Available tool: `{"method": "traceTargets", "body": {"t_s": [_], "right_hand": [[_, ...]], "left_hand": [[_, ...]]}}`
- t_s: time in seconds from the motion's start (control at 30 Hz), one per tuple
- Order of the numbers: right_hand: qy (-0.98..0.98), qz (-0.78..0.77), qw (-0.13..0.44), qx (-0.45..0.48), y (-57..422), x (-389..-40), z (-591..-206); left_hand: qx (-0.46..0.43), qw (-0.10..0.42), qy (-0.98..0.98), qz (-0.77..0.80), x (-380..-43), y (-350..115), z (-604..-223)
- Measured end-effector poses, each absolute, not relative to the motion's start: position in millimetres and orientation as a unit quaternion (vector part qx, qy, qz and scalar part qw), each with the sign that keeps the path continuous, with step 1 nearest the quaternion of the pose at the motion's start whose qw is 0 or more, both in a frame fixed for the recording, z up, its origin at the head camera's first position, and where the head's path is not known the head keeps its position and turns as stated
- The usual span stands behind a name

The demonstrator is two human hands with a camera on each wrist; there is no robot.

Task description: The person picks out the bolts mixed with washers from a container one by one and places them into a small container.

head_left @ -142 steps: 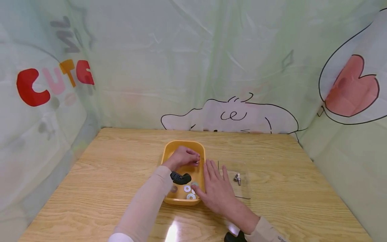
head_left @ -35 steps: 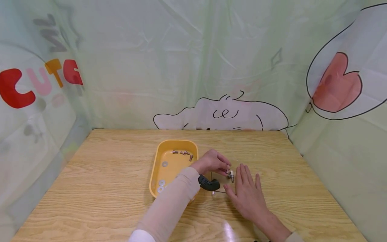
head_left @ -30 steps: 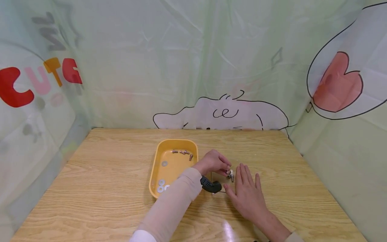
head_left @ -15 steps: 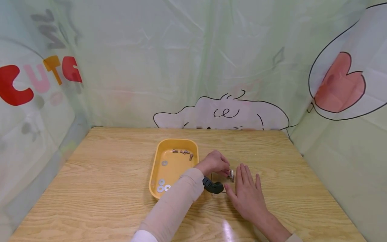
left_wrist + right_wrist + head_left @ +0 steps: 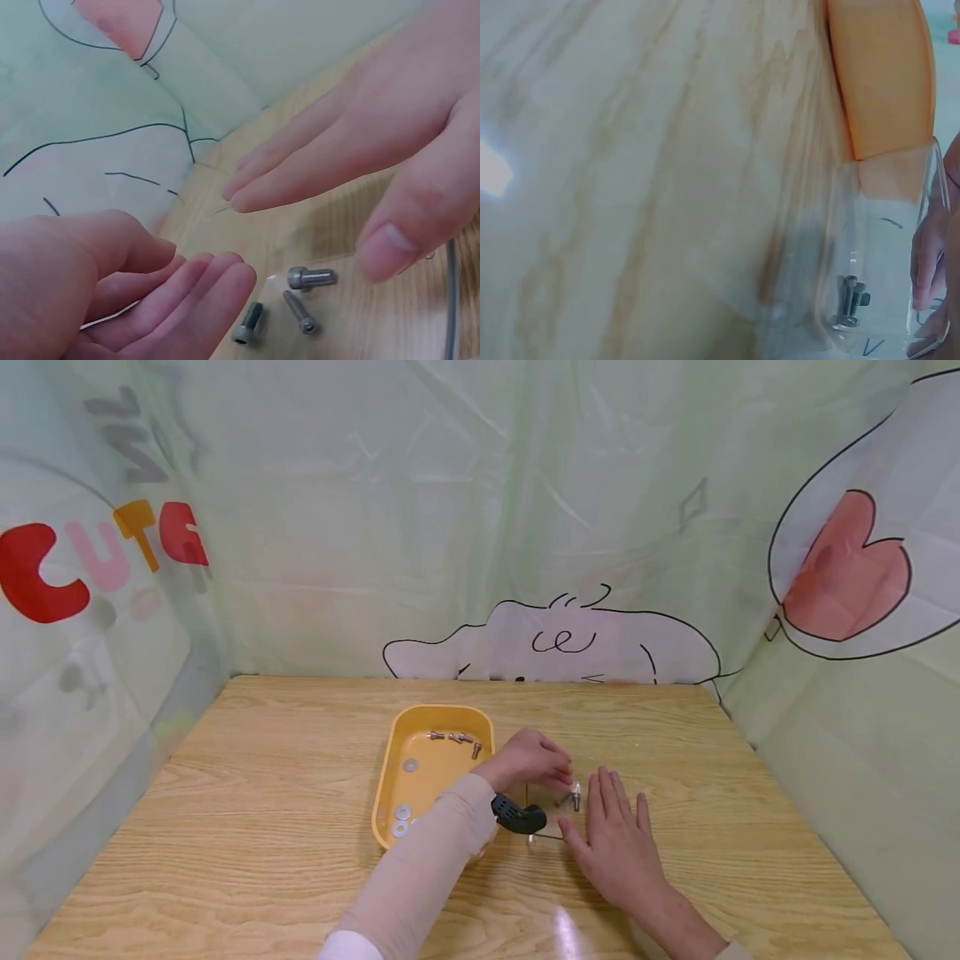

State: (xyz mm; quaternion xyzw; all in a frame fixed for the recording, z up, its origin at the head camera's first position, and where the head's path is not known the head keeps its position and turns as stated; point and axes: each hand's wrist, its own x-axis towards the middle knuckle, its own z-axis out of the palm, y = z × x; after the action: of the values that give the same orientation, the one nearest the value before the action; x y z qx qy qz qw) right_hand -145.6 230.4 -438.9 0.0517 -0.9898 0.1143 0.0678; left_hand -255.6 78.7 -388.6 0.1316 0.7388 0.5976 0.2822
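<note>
In the head view my left hand (image 5: 534, 758) hovers over a clear plastic box (image 5: 885, 262) on the table. Its fingers are loosely curled, and the left wrist view shows a gap between thumb and fingertips with nothing in it. Below those fingertips lie three metal socket-head screws: one screw (image 5: 313, 278) on its side, a slimmer screw (image 5: 301, 313), and a third screw (image 5: 248, 324) nearest the left hand. Along the box's right side rests my right hand (image 5: 618, 843), fingers straight, thumb apart.
Left of the box stands a yellow tray (image 5: 381, 793). Several screws (image 5: 456, 738) lie at its far end, and washers (image 5: 402, 812) lie nearer; my left forearm hides its near right corner. A black wrist camera (image 5: 519, 817) sits on my left wrist. A printed curtain (image 5: 360, 527) surrounds the table.
Earlier my left hand pinched a small metal piece inside the tray; now it is over the clear box, slightly raised since half a second ago. The right hand has shifted to the box's right side.
</note>
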Motion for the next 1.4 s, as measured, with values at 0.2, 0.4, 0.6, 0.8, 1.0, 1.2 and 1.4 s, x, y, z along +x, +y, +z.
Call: {"method": "traceTargets", "body": {"t_s": [0.2,0.4,0.6,0.8,1.0,1.2,1.4], "right_hand": [[-0.990,0.111,0.068,0.061,231,-147,-436],[-0.989,0.112,0.067,0.063,231,-151,-430],[-0.988,0.124,0.064,0.070,224,-155,-421],[-0.987,0.129,0.059,0.079,214,-156,-414],[-0.987,0.116,0.062,0.090,206,-158,-409],[-0.985,0.122,0.064,0.100,197,-159,-407],[-0.984,0.125,0.063,0.114,185,-162,-409]], "left_hand": [[0.126,0.279,0.724,0.618,-259,70,-382],[0.122,0.275,0.709,0.637,-264,63,-379],[0.114,0.251,0.703,0.655,-267,51,-373],[0.100,0.242,0.695,0.670,-270,39,-369],[0.092,0.226,0.693,0.678,-274,24,-368],[0.080,0.214,0.706,0.670,-281,6,-370],[0.066,0.198,0.716,0.667,-286,-13,-374]]}}
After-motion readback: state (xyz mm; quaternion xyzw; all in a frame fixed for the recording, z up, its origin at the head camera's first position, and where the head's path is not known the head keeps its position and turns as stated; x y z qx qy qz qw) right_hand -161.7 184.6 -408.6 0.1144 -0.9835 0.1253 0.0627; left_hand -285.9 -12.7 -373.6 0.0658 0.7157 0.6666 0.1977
